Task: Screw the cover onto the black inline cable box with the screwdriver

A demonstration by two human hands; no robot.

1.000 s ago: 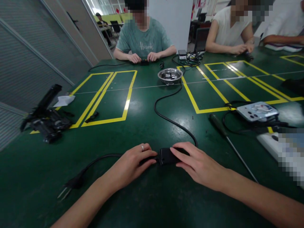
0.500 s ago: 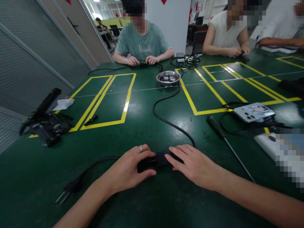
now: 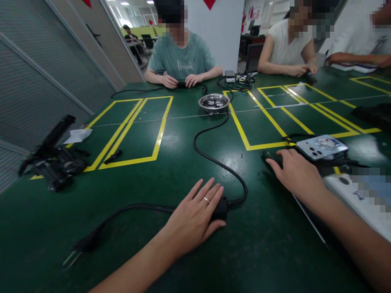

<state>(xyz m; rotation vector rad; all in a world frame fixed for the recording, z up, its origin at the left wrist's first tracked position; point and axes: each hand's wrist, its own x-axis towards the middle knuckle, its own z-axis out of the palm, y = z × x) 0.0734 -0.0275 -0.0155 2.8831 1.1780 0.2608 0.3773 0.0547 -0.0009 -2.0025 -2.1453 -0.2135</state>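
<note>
My left hand (image 3: 195, 211) lies with its fingers stretched out over a small black box (image 3: 222, 208) set into a power cord (image 3: 235, 173). Its thumb is on the near side of the box, and part of the box is hidden beneath the hand. The cord's two-pin plug (image 3: 84, 244) rests on the table to the left. At the right, my right hand (image 3: 295, 171) has its thumb and fingers around the dark handle of a screwdriver (image 3: 310, 221). Most of the handle is covered, and the thin metal shaft points towards me on the tabletop.
A metal bowl (image 3: 214, 103) with small parts stands mid-table. Right of my right hand are a phone (image 3: 322, 147) and a white object (image 3: 342, 183). Black gear (image 3: 58, 162) lies at left. A co-worker (image 3: 183, 53) and another person (image 3: 285, 49) sit opposite, handling things.
My right hand has left the black box and moved right to the screwdriver. The left hand has shifted right and now lies over the box, fingers stretched.
</note>
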